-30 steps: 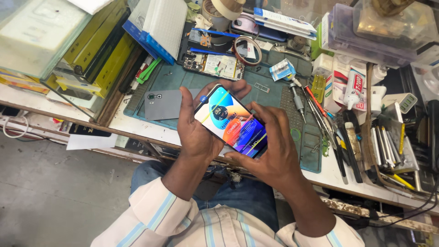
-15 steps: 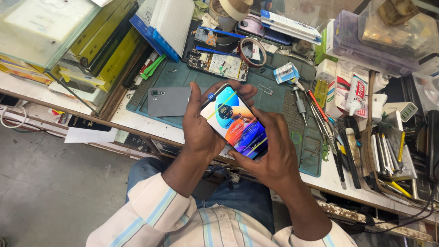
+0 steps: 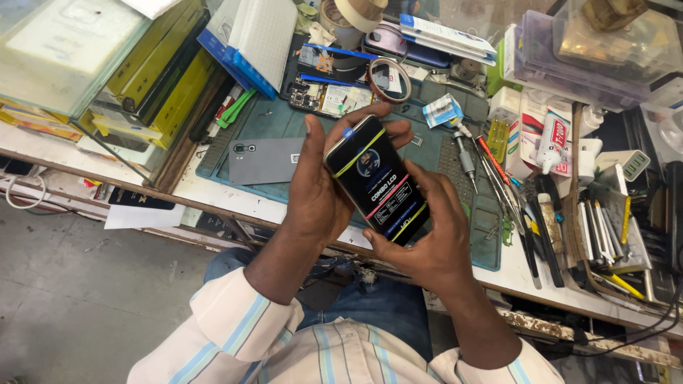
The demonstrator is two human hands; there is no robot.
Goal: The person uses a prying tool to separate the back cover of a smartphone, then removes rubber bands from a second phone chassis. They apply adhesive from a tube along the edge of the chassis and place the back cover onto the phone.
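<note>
A smartphone (image 3: 377, 181) with a dark screen film showing coloured stripes is held over the front edge of the teal work mat (image 3: 277, 121). My left hand (image 3: 320, 192) grips its left side and back, with fingers curled over the top edge. My right hand (image 3: 434, 235) holds its lower right corner, thumb on the screen's bottom edge. A grey phone back cover (image 3: 260, 160) lies on the mat just left of my left hand.
An opened phone with bare circuit board (image 3: 327, 96) and a tape roll (image 3: 388, 78) lie at the mat's far side. Screwdrivers, tweezers and pens (image 3: 526, 213) crowd the right. Yellow boxes (image 3: 163, 78) and a glass case (image 3: 64, 50) stand at left.
The phone's screen went from a bright colourful picture to a dark one with stripes. Both hands and the phone shifted slightly lower and the phone tilted more upright.
</note>
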